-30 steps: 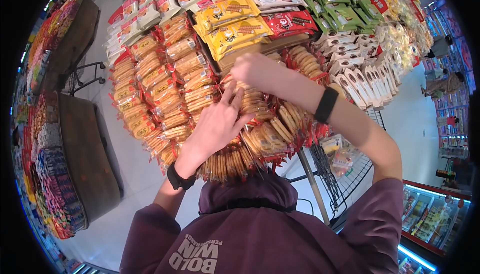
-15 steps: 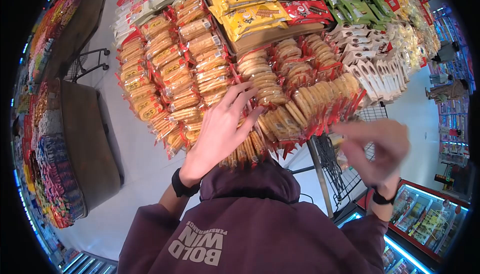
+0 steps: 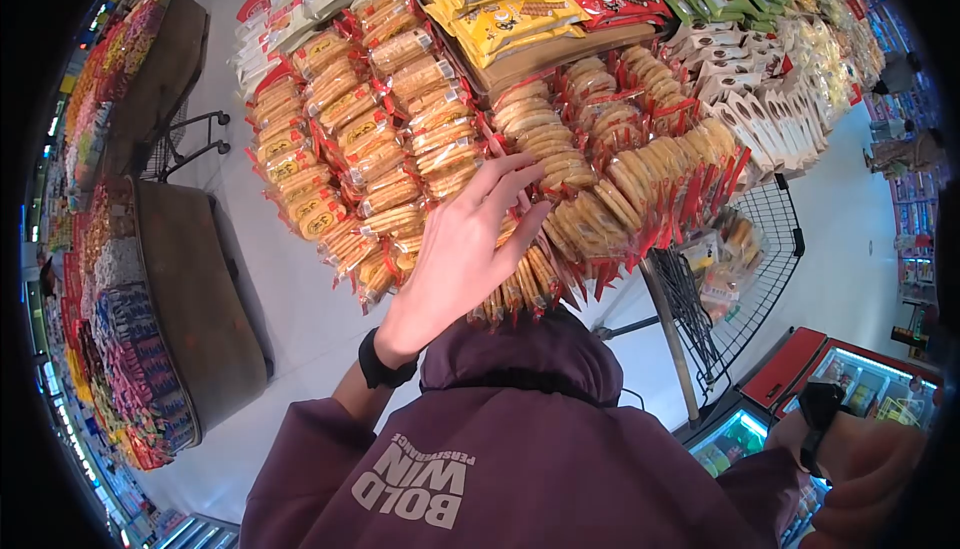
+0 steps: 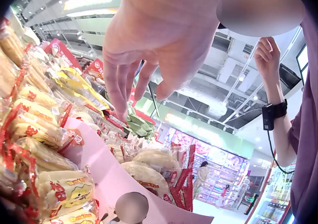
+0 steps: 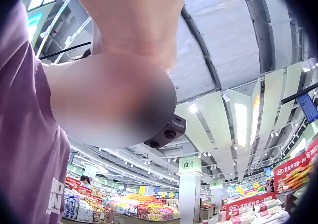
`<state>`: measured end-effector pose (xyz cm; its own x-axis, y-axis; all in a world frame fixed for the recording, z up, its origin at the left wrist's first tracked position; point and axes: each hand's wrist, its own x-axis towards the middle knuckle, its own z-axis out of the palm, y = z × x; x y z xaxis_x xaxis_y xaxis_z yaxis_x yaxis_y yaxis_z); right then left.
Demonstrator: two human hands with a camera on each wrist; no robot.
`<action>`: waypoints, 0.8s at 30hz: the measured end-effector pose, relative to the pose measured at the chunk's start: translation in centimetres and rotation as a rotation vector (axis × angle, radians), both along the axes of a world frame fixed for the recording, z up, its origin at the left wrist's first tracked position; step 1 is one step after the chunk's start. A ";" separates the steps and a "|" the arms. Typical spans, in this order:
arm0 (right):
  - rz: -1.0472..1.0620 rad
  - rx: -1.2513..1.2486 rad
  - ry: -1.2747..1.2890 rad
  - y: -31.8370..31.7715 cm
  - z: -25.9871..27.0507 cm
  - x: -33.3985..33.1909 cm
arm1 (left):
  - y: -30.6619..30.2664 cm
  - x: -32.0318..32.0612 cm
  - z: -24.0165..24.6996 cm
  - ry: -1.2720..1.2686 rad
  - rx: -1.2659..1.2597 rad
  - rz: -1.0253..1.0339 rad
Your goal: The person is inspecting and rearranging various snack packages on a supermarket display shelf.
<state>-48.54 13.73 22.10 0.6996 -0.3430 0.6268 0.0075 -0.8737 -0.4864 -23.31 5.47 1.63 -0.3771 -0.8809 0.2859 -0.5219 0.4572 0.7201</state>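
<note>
**Flat left hand [image 3: 460,249] over biscuit packets [image 3: 585,164]**

The left hand's straight, wide fingers lay on red-edged biscuit packets stacked at 12 o'clock. The right hand [image 3: 865,469] was at 4 o'clock (blurred, so its grip could not be told).

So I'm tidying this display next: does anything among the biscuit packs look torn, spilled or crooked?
Nothing stands out. The biscuit packs sit in even rows under the left hand, none visibly torn or spilled. The trolley beside them holds a few packets.
</note>
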 end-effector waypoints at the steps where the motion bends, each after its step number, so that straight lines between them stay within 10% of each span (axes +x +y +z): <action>1: 0.009 0.000 -0.006 0.3 0.1 0.1 | 0.1 0.1 0.0 -0.002 -0.008 0.005; 10: 0.121 -0.048 -0.217 0.6 -0.7 0.5 | 0.5 1.2 -0.3 0.024 -0.006 0.010; 16: -0.959 -0.053 -0.092 3.9 -6.9 0.4 | 0.6 2.0 -0.5 -0.007 -0.039 0.038; 24: -1.616 0.669 -0.503 7.0 -25.5 -5.5 | 1.0 3.3 -2.8 -0.104 -0.148 -0.067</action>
